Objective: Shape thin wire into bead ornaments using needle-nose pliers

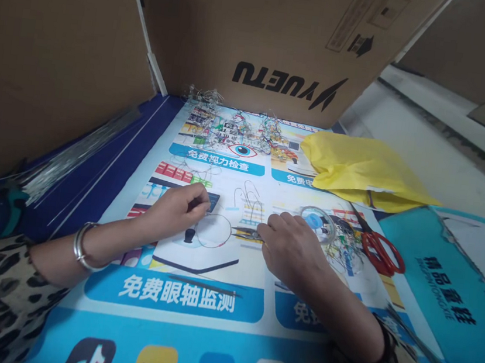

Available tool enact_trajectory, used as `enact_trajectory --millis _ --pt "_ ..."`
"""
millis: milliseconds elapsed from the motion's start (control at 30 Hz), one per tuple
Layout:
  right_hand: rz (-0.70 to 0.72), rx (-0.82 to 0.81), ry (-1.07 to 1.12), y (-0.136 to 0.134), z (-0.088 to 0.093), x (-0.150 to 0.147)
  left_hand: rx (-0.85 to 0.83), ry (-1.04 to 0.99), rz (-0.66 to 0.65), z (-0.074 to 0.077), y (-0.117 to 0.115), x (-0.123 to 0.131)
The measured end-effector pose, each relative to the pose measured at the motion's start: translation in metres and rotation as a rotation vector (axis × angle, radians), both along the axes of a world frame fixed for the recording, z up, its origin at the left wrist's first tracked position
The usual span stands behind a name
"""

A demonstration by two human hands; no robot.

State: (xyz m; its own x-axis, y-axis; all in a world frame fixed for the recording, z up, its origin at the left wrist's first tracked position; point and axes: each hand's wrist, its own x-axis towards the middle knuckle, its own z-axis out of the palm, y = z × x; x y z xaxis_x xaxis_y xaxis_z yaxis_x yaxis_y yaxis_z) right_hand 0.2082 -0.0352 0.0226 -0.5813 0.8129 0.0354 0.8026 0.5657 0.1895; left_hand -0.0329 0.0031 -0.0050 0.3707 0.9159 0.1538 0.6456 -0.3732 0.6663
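Note:
My left hand (179, 208) is closed in a pinch on a thin wire ring (214, 231) that lies over a printed poster (192, 299). My right hand (291, 249) is closed round a small pair of pliers (247, 233), whose tips meet the ring's right side. Both hands rest on the poster. A silver bangle (82, 244) circles my left wrist.
Red-handled scissors (378, 251) lie to the right beside a clear tape roll (319, 223) and loose wire pieces. A yellow plastic bag (358, 172) lies at the back right, a teal bag (450, 289) at right. Finished wire ornaments (235, 127) sit by the cardboard boxes (260, 36). Straight wires (73, 152) lie at left.

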Motion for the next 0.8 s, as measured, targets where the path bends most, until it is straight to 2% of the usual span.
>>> enact_trajectory --millis 433,800 --pt "-0.018 0.028 -0.028 0.009 -0.003 -0.004 -0.015 0.033 -0.029 0.0 0.001 -0.001" --pt "0.028 0.063 -0.013 0.02 -0.005 -0.018 -0.009 0.022 -0.044 -0.001 0.001 0.0"
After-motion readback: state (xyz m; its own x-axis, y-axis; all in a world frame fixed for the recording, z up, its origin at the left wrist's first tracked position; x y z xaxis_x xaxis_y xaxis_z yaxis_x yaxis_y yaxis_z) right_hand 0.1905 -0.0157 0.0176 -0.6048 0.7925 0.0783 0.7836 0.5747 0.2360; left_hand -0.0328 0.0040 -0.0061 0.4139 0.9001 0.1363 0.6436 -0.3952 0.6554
